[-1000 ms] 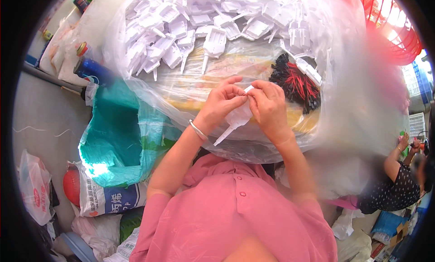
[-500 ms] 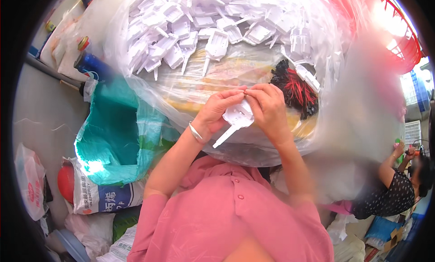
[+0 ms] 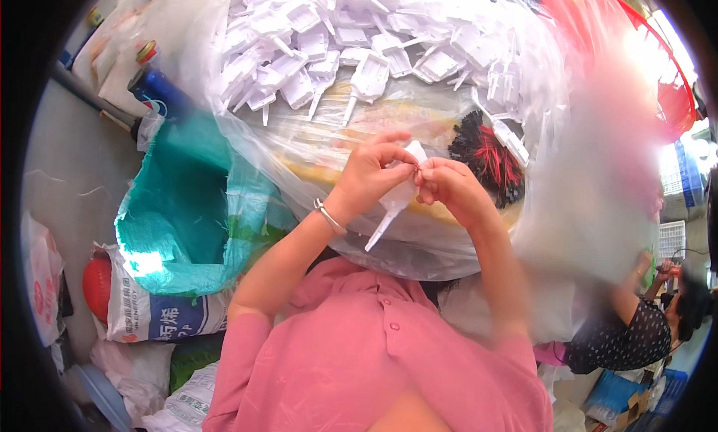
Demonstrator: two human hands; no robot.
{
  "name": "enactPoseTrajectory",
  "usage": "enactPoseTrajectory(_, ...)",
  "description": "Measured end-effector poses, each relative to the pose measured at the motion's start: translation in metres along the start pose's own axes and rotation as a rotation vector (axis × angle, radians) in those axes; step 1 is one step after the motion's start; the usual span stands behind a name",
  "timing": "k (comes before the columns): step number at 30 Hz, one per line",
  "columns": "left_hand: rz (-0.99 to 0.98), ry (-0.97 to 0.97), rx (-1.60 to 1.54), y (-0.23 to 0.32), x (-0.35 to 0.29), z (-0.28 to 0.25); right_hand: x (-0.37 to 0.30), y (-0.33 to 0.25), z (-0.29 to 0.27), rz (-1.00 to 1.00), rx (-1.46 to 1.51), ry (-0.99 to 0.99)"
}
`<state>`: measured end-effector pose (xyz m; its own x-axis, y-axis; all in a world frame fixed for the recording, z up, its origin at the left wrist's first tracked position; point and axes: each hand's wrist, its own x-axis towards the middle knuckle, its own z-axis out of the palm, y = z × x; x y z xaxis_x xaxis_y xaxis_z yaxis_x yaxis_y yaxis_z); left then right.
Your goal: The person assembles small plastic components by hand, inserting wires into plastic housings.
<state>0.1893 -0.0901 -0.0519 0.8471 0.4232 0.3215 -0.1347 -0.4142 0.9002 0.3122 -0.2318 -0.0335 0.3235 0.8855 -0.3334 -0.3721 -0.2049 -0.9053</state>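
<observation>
In front of my chest is a white plastic housing [image 3: 395,199] with a narrow stem, tilted so the stem points down and to the left. My left hand [image 3: 369,174] is closed on it, thumb and finger meeting at its upper part. My right hand [image 3: 458,189] pinches at the same spot, fingertips against those of my left hand. A tiny reddish bit shows between the fingertips, too small to make out. Many similar white housings [image 3: 366,77] lie piled beyond my hands. A bundle of black and red wires [image 3: 490,159] lies right of my right hand.
Clear plastic sheeting [image 3: 299,152] covers the work surface. At left stand an open teal woven sack [image 3: 172,200], a blue cylindrical can [image 3: 158,92] and a printed white sack [image 3: 161,309]. A red basket [image 3: 677,96] is at the far right. Another person [image 3: 621,331] works lower right.
The white housing has turned and moved slightly right, with my fingers covering more of it. Both hands have shifted slightly down and right, fingertips still together. The view has shifted slightly.
</observation>
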Motion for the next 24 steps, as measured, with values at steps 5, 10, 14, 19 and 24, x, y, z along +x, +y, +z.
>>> enactPoseTrajectory(5, -0.378, -0.008, -0.803, -0.005, 0.001, 0.001, -0.024, -0.008, -0.005, -0.265, 0.161, -0.175)
enactPoseTrajectory(10, -0.487, -0.049, -0.94, 0.002, 0.003, 0.005, -0.013, 0.004, 0.004, -0.591, -0.16, 0.388)
enactPoseTrajectory(14, -0.508, -0.097, -0.968, 0.005, 0.001, 0.006, -0.005, 0.005, 0.015, -0.674, -0.26, 0.329)
enactPoseTrajectory(19, -0.508, -0.119, -0.971, 0.007, -0.001, 0.007, -0.002, 0.004, 0.014, -0.684, -0.555, 0.41)
enactPoseTrajectory(24, -0.418, -0.118, -0.977, -0.011, -0.004, 0.009, -0.007, -0.004, 0.027, -0.738, -0.612, 0.408)
